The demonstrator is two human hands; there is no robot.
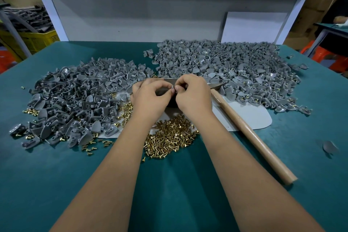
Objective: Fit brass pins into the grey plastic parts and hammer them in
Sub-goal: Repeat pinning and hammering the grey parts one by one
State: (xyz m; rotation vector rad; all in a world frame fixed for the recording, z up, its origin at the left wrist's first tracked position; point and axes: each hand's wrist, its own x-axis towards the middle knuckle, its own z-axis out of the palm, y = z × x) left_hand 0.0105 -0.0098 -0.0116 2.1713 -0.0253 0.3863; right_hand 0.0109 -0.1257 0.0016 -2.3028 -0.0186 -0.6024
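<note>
My left hand and my right hand meet at the middle of the green table, fingertips together over a dark block. Between the fingertips sits a small grey plastic part, pinched by both hands; any pin in it is too small to make out. A heap of brass pins lies just below my wrists. Plain grey parts are piled at the left. A second pile at the back right shows brass pins in many parts. The hammer lies to the right of my right hand, wooden handle toward me.
A pale grey mat lies under the hammer and the work spot. One loose grey part sits alone near the right edge. A white panel leans at the back. A yellow crate stands off the table at the left.
</note>
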